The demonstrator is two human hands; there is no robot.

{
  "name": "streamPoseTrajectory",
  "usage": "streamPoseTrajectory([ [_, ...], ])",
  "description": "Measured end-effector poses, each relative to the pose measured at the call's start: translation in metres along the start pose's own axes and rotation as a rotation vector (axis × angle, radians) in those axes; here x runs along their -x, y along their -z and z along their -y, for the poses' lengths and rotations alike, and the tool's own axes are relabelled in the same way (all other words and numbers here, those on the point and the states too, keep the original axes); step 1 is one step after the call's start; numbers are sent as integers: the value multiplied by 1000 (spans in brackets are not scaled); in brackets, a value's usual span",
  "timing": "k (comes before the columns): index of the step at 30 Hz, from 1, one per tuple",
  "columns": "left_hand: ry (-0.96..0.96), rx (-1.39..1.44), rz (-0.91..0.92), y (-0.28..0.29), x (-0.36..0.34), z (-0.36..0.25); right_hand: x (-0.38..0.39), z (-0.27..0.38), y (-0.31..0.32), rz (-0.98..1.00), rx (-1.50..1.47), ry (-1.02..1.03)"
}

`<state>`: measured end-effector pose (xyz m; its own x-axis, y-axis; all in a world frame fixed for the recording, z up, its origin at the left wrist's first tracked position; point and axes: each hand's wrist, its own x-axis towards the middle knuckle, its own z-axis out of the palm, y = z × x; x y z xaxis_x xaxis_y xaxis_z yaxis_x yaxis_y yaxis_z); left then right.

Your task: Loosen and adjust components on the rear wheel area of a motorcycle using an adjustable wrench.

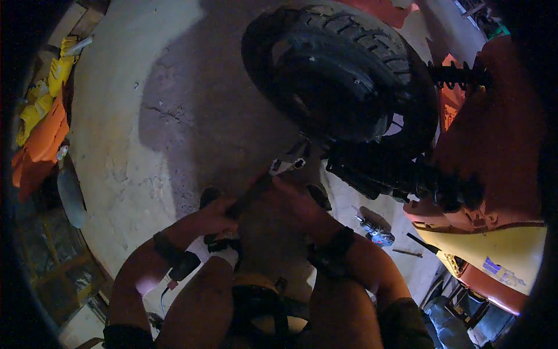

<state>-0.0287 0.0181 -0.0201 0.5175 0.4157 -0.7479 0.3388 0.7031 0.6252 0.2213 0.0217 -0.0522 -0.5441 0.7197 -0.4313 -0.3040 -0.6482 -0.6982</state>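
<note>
A dark bar-shaped part (256,189) with a pale metal bracket end (287,166), pierced by holes, slants up to the right between my knees. Closed round its lower end is my left hand (216,216). My right hand (290,200) grips it just below the bracket; dimness hides some of its fingers. Just beyond the bracket stands the rear wheel (372,35) of a scooter, its black tyre tilted toward me. Coil-spring shock absorbers (447,189) run from beside the wheel to the red scooter body (485,157).
On the floor to my right lie a cordless drill (379,235) and a thin rod (408,253). A yellow and red panel (482,250) juts out at the right. Orange (43,148) and yellow panels (58,75) lie along the left. My shoes flank the part.
</note>
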Motion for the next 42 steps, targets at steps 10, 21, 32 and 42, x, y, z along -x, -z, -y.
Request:
streamPoseTrajectory([
  [10,69,220,83,-22,-20,12,-5,6,5,27,-87,69],
  [21,181,274,261,-24,-16,31,-2,12,-5,129,-431,-29],
  [32,89,-400,566,-63,-1,-41,5,19,-8,41,-356,-28],
  [42,222,-214,722,-68,-6,-43,15,20,-9,45,-293,-78],
])
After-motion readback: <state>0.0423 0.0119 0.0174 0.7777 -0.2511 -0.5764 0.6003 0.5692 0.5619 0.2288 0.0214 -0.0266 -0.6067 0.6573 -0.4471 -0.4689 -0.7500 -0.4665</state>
